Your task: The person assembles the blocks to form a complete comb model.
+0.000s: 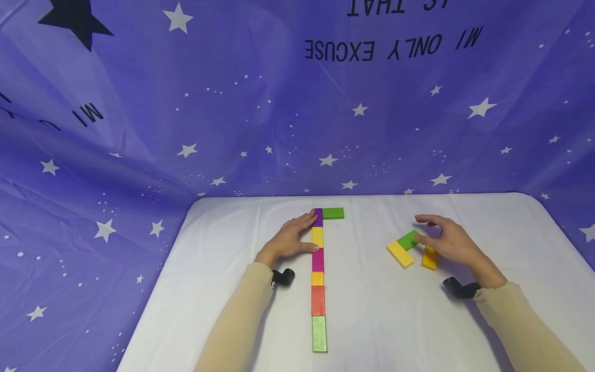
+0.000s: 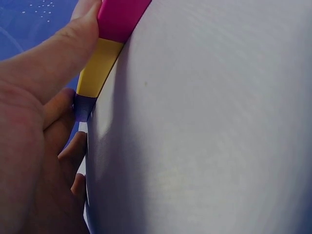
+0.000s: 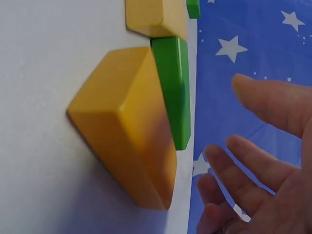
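A straight column of coloured blocks lies end to end on the white table, from a pale green block [image 1: 319,334] up to a purple block [image 1: 318,218]. My left hand [image 1: 289,238] rests along its upper left side. Its fingertips touch the purple block, and in the left wrist view the thumb lies against the magenta block [image 2: 122,22] beyond the yellow block [image 2: 100,68]. My right hand [image 1: 453,242] hovers with spread fingers over a loose green block [image 1: 409,239] and an orange block [image 1: 429,258], holding nothing. Another yellow block [image 1: 400,254] lies beside the green one.
Another green block [image 1: 333,213] lies crosswise against the column's top, on the right. Lower in the column are an orange block [image 1: 318,279] and a red block [image 1: 318,300]. A purple starry cloth [image 1: 279,103] hangs behind the white table [image 1: 367,320].
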A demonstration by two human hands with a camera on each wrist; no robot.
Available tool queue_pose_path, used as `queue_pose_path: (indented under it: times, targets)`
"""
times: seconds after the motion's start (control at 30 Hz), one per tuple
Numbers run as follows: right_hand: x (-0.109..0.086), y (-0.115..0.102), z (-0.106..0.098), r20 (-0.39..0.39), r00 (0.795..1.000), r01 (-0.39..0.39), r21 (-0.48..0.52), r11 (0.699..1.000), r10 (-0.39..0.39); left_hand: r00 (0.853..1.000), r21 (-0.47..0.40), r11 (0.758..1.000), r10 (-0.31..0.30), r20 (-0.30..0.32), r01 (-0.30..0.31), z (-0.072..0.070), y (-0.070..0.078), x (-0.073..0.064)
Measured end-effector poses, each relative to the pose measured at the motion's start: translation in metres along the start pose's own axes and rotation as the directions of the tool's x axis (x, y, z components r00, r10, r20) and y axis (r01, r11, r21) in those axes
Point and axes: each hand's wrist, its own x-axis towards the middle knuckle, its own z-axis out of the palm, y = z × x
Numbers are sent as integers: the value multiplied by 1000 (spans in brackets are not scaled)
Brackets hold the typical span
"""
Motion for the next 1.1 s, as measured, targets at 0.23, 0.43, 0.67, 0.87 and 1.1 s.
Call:
queue_pose_path:
  times: [0.23, 0.43, 0.67, 0.87, 1.1]
  targets:
    - [0, 3, 3, 63, 998, -1, -2, 1000, 1, 1000, 11, 1000, 1, 10, -1, 0, 0, 1]
    - [0, 3, 6, 48, 999, 17, -60, 998, -14, 1000, 9, 1000, 2, 9, -2, 0, 0, 1]
    - [1, 4, 10, 0, 1000, 1, -129, 992, -1, 1000, 22, 1000, -13, 13, 13, 0, -1, 1]
    - [2, 6, 16, -43, 999, -33, -137, 990, 27, 1000, 24, 1000, -16, 15, 16, 0, -1, 2]
    - [0, 6, 17, 0, 1000, -15, -113, 993, 15, 1000, 28, 1000, -14, 19, 13, 0, -2, 2]
